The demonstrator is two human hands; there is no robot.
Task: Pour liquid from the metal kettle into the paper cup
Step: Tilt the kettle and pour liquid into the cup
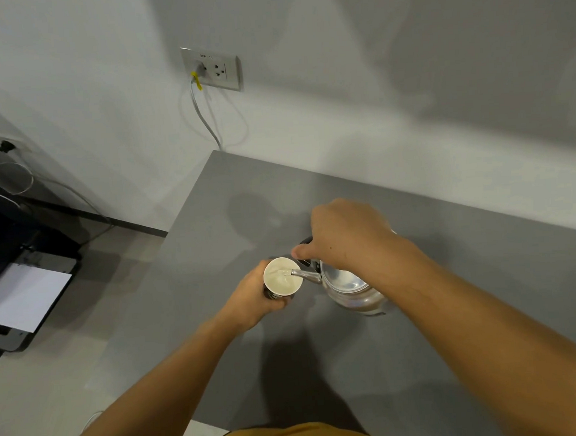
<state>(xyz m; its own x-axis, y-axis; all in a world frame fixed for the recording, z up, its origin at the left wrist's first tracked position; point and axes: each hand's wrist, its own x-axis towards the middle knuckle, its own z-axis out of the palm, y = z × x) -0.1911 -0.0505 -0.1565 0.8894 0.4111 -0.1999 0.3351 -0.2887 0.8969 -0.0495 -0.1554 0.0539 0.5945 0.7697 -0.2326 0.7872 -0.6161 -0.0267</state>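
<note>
A paper cup (282, 280), white inside with a dark outer wall, is held upright above the grey table (455, 325) by my left hand (254, 300), which wraps its side. My right hand (345, 236) grips the black handle of the shiny metal kettle (350, 288) from above. The kettle is tilted to the left, its thin spout over the cup's rim. A clear stream runs from the spout into the cup, and liquid shows at the cup's bottom.
The table's left edge runs near the cup, with floor beyond it. A printer (21, 294) with white paper stands on the floor at left. A wall socket (211, 69) with a plugged cable is on the wall behind the table.
</note>
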